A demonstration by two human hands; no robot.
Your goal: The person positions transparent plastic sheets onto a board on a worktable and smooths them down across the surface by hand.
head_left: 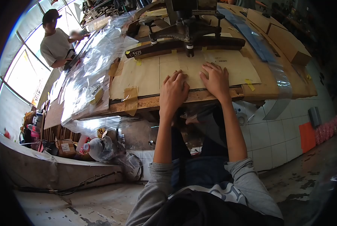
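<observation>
My left hand point(173, 91) rests on the front edge of a pale board point(138, 77), its fingers bent over the surface. To its right, my right hand point(216, 80) lies on the same board with its fingers apart. Neither hand shows an object in it. Just beyond my fingertips stands a dark metal machine part point(187, 32) with a long curved bar point(146, 50) above the board. Yellow tape point(131, 101) holds down the board's front left, and a smaller piece of tape point(250, 84) sticks at its right.
Clear plastic sheeting point(97, 56) covers the left of the table. A person point(57, 41) stands beyond it at the upper left. At the right are a cardboard box point(289, 43) and a blue strip point(251, 35). A plastic bottle point(99, 148) stands below left.
</observation>
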